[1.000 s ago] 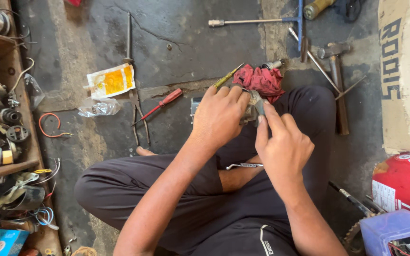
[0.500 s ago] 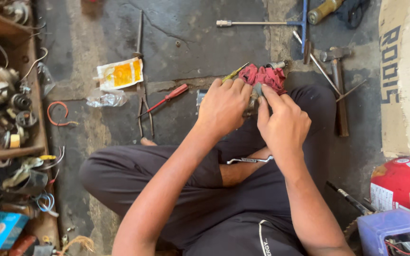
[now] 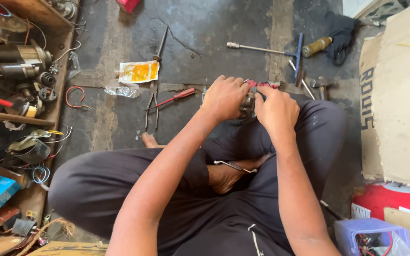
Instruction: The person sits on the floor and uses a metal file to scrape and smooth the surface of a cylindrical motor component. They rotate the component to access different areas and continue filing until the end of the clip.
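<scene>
I sit cross-legged on a dark concrete floor. Both hands close together around a small grey metal part [image 3: 248, 103] held in front of my knees. My left hand [image 3: 224, 98] wraps it from the left, and my right hand [image 3: 275, 110] grips it from the right. A bit of red cloth [image 3: 256, 84] shows just beyond my fingers. Most of the part is hidden by my hands.
A red-handled screwdriver [image 3: 172, 98] and pliers [image 3: 152, 106] lie left of my hands, beyond them a yellow packet [image 3: 139, 72]. A T-handle wrench [image 3: 266, 50] and hammers [image 3: 319, 85] lie ahead. Wooden shelves [image 3: 20, 116] of motor parts stand at left, a cardboard box [image 3: 395, 104] at right.
My hands have moved closer together over the part, now covering most of the red cloth. The view has shifted so the floor tools sit lower in the frame.
</scene>
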